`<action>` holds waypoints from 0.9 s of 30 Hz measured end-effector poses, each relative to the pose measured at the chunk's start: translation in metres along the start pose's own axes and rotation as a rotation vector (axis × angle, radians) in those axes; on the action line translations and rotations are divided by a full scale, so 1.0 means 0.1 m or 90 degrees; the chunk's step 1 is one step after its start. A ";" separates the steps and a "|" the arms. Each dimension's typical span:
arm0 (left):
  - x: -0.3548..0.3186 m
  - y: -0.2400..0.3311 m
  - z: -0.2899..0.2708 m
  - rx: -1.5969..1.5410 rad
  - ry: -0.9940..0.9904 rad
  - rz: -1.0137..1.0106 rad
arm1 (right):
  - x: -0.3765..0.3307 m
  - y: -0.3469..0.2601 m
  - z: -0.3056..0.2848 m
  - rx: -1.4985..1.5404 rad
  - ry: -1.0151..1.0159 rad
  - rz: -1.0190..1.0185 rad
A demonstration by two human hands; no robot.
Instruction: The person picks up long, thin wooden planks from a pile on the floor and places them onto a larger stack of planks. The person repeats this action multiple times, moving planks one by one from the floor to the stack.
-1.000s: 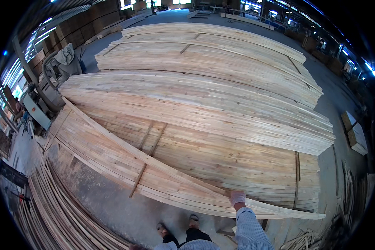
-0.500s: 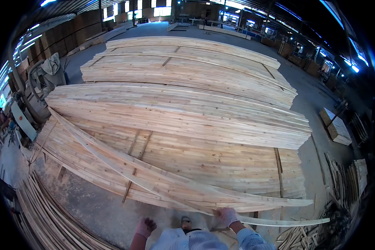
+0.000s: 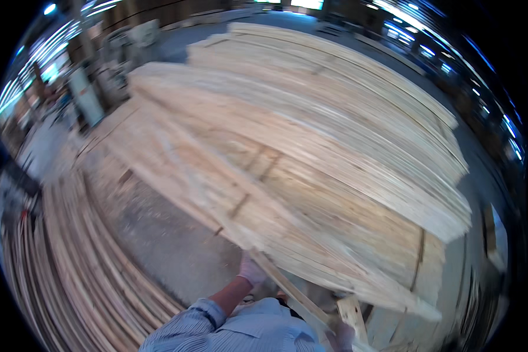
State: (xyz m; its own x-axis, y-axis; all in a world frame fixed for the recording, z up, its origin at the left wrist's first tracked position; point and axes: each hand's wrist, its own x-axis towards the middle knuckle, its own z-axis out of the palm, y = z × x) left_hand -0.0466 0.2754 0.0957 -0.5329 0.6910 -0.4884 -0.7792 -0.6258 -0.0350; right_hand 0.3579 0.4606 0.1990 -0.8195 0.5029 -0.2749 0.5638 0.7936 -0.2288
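Note:
A long, narrow wooden board [image 3: 291, 289] slants across my front, its near part off the stack's edge and its far part over the stack. My left hand [image 3: 252, 271], in a pale pinkish glove, is closed on the board's side. Farther back along it, close to my body at the lower right, my right hand [image 3: 339, 335] grips the same board; motion blurs its fingers. Another long board [image 3: 311, 232] lies diagonally over the low board stack [image 3: 358, 234] in front of me.
Higher rows of stacked boards [image 3: 334, 141] stand beyond. Long thin strips [image 3: 94, 252] lie in a bundle at my left. A short wooden piece [image 3: 351, 314] is beside my right hand. Sawdust covers the concrete floor [image 3: 158, 234]. Machinery [image 3: 123, 47] stands at the far left.
My left hand has come up from hanging free and taken hold of the board. My right hand has moved down and back with it. The view has turned left.

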 end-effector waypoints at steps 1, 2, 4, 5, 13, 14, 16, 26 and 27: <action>0.09 0.08 -0.14 -0.028 0.007 0.010 | -0.26 0.22 0.17 -0.092 -0.023 -0.024; 0.02 0.12 -0.25 -0.023 0.012 0.011 | -0.41 0.29 0.27 -0.116 -0.059 0.005; -0.14 0.15 -0.37 -0.003 0.040 0.020 | -0.67 0.37 0.37 -0.168 -0.117 0.077; -0.21 0.16 -0.40 0.009 0.063 0.033 | -0.82 0.40 0.42 -0.193 -0.141 0.124; -0.71 -0.12 -0.23 -0.038 0.206 0.092 | -1.26 0.99 0.85 -0.377 -0.202 0.017; -0.72 -0.16 -0.26 -0.046 0.219 0.091 | -1.22 0.96 0.83 -0.366 -0.200 0.014; -0.80 -0.30 -0.34 -0.047 0.253 0.113 | -1.08 0.87 0.77 -0.342 -0.194 -0.002; -1.09 -1.01 -1.05 0.137 0.473 0.158 | -0.54 0.47 0.52 -0.230 -0.166 -0.111; -1.16 -1.07 -1.05 0.130 0.466 0.172 | -0.51 0.45 0.52 -0.221 -0.165 -0.122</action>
State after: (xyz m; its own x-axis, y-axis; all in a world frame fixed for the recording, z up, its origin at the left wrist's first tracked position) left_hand 0.1336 0.2239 0.0646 -0.4157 0.0694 -0.9069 -0.7374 -0.6095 0.2913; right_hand 0.4307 0.4530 0.1547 -0.8275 0.2696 -0.4925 0.3012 0.9534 0.0160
